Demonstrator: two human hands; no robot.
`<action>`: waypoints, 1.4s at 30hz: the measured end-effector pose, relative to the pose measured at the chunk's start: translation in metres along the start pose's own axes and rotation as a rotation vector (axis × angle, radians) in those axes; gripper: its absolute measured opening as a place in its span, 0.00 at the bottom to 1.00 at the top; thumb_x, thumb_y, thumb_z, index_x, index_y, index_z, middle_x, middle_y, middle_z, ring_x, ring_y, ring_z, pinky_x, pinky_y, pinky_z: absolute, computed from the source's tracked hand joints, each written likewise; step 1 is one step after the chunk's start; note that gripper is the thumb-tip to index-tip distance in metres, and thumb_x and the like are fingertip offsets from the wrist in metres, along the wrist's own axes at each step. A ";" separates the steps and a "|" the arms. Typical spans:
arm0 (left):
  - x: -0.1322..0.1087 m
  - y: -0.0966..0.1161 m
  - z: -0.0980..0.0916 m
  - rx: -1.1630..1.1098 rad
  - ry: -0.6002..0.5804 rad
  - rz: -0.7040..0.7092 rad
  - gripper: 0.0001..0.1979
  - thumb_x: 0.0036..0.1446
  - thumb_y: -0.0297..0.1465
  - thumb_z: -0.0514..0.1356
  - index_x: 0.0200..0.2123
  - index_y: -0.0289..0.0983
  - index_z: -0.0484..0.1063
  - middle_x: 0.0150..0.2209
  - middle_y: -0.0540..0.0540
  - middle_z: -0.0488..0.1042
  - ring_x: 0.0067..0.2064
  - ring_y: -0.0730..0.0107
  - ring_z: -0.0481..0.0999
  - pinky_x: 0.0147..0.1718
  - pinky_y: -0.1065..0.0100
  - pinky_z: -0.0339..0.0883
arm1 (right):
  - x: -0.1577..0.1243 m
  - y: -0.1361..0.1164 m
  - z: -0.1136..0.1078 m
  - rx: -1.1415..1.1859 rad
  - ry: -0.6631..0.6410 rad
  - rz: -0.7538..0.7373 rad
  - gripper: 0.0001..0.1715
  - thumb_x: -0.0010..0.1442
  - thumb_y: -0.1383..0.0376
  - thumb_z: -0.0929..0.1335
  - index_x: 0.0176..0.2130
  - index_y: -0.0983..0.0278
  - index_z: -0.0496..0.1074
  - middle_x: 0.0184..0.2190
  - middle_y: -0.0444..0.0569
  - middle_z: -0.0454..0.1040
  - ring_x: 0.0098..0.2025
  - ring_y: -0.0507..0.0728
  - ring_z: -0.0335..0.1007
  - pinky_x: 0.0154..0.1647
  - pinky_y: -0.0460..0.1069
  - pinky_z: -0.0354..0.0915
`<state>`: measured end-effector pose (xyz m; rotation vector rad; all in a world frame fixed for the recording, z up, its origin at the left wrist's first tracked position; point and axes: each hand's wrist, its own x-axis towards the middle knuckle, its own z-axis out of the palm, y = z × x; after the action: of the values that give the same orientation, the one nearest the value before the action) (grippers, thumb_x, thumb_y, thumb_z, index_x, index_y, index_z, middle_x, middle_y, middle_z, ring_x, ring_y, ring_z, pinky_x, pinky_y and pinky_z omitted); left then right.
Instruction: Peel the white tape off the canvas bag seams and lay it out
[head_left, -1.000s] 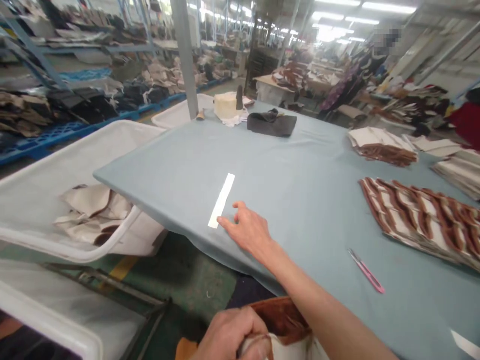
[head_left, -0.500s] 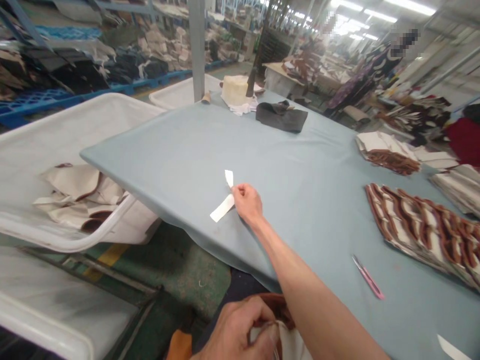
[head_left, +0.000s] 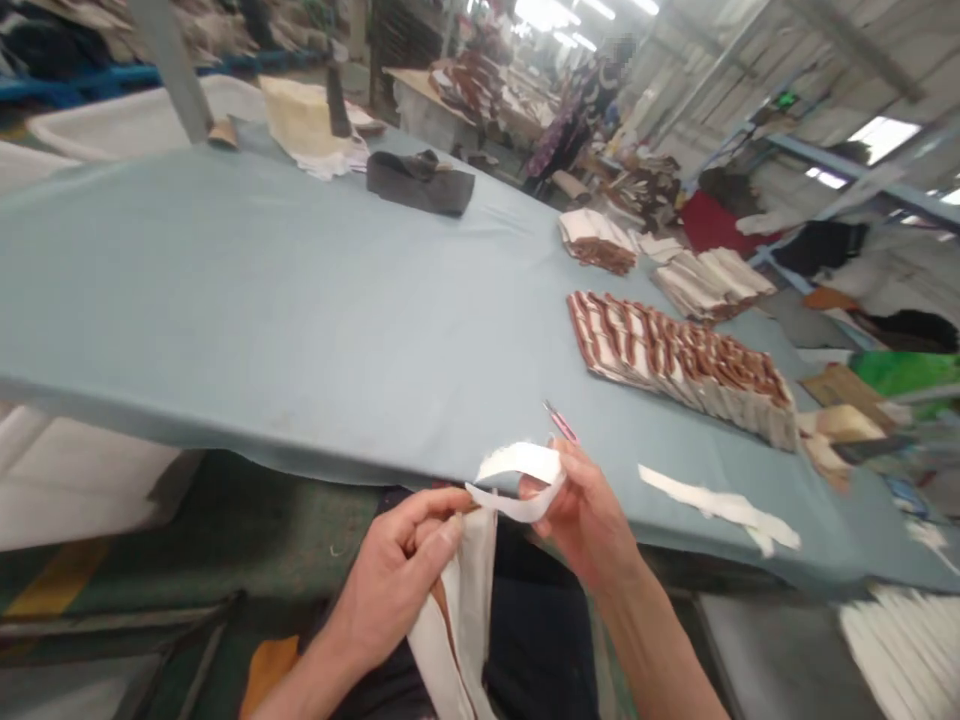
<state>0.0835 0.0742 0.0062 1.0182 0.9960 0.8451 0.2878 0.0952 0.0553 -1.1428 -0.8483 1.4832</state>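
My left hand [head_left: 401, 565] pinches the top edge of a cream fabric piece [head_left: 474, 560] with brown edging, which hangs down in front of my lap. Just to the right, my right hand [head_left: 592, 520] has its fingers closed on a white strip [head_left: 521, 460] that curls in a loop. One end of the strip reaches the left fingertips; whether they grip it too, I cannot tell. A pink-handled cutting tool [head_left: 561, 422] lies on the table right behind my right hand, partly covered by it.
The table has a blue-grey cover [head_left: 337, 330]. Brown-and-cream folded pieces [head_left: 675, 360] lie in a row at the right, with more stacks [head_left: 712, 280] behind. White strips [head_left: 720, 505] rest near the front edge. Dark grey cloth [head_left: 420, 185] sits at the back.
My right hand has lifted the white strip off the table and brought it back beside my left hand. The fabric piece is raised further into view. The view has swung right.
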 end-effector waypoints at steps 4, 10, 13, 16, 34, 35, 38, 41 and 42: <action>0.003 0.009 0.046 0.009 -0.239 -0.067 0.32 0.60 0.52 0.63 0.52 0.29 0.78 0.20 0.57 0.57 0.23 0.76 0.53 0.23 0.72 0.48 | -0.055 -0.006 -0.031 0.152 0.071 -0.035 0.21 0.63 0.51 0.74 0.30 0.62 0.67 0.21 0.43 0.78 0.16 0.48 0.66 0.16 0.40 0.60; 0.000 0.018 0.106 -0.021 -0.438 -0.171 0.37 0.56 0.54 0.67 0.53 0.26 0.76 0.20 0.61 0.50 0.22 0.79 0.46 0.21 0.73 0.42 | -0.108 0.004 -0.069 0.265 0.185 -0.127 0.21 0.66 0.53 0.72 0.29 0.62 0.66 0.15 0.40 0.70 0.17 0.47 0.59 0.21 0.40 0.59; 0.000 0.016 0.125 -0.031 -0.455 -0.220 0.38 0.53 0.54 0.70 0.54 0.28 0.77 0.19 0.61 0.50 0.22 0.79 0.45 0.22 0.73 0.40 | -0.126 0.010 -0.080 0.386 0.182 -0.082 0.20 0.67 0.54 0.71 0.30 0.61 0.66 0.12 0.35 0.60 0.15 0.46 0.47 0.19 0.40 0.55; -0.003 0.010 0.139 -0.052 -0.469 -0.282 0.35 0.51 0.53 0.72 0.51 0.31 0.80 0.19 0.60 0.52 0.22 0.79 0.47 0.22 0.73 0.41 | -0.135 0.020 -0.088 0.504 0.166 -0.078 0.19 0.68 0.55 0.71 0.30 0.60 0.65 0.11 0.31 0.53 0.13 0.46 0.39 0.16 0.40 0.51; -0.020 0.002 0.159 -0.173 -0.271 -0.361 0.26 0.48 0.50 0.75 0.37 0.36 0.72 0.23 0.56 0.61 0.24 0.78 0.59 0.25 0.75 0.55 | -0.150 0.056 -0.113 0.447 0.398 -0.121 0.19 0.64 0.51 0.72 0.31 0.59 0.65 0.12 0.28 0.47 0.14 0.45 0.33 0.14 0.40 0.45; -0.020 0.002 0.158 -0.176 -0.288 -0.352 0.25 0.49 0.49 0.74 0.37 0.36 0.72 0.24 0.56 0.60 0.24 0.78 0.58 0.25 0.75 0.55 | -0.150 0.057 -0.113 0.441 0.400 -0.124 0.19 0.64 0.51 0.72 0.32 0.59 0.65 0.12 0.28 0.47 0.14 0.45 0.32 0.14 0.40 0.45; -0.021 0.001 0.157 -0.137 -0.340 -0.298 0.24 0.53 0.50 0.71 0.35 0.37 0.69 0.25 0.55 0.60 0.25 0.77 0.58 0.26 0.74 0.55 | -0.150 0.055 -0.113 0.426 0.389 -0.126 0.20 0.64 0.51 0.72 0.31 0.59 0.65 0.12 0.28 0.48 0.13 0.44 0.33 0.14 0.39 0.45; -0.021 0.002 0.158 -0.001 -0.309 -0.217 0.26 0.55 0.54 0.69 0.33 0.36 0.69 0.25 0.54 0.60 0.26 0.76 0.58 0.26 0.74 0.54 | -0.153 0.049 -0.112 0.397 0.369 -0.108 0.20 0.62 0.52 0.74 0.30 0.60 0.65 0.11 0.29 0.51 0.14 0.45 0.36 0.15 0.40 0.45; -0.021 0.003 0.159 0.051 -0.289 -0.199 0.27 0.55 0.55 0.68 0.33 0.36 0.70 0.24 0.54 0.60 0.25 0.76 0.57 0.25 0.74 0.53 | -0.154 0.049 -0.112 0.382 0.367 -0.099 0.20 0.62 0.52 0.74 0.30 0.60 0.65 0.12 0.30 0.51 0.14 0.45 0.36 0.15 0.40 0.45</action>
<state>0.2257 0.0119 0.0460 1.0318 0.8573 0.4949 0.3815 -0.0718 0.0113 -1.0226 -0.3441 1.2347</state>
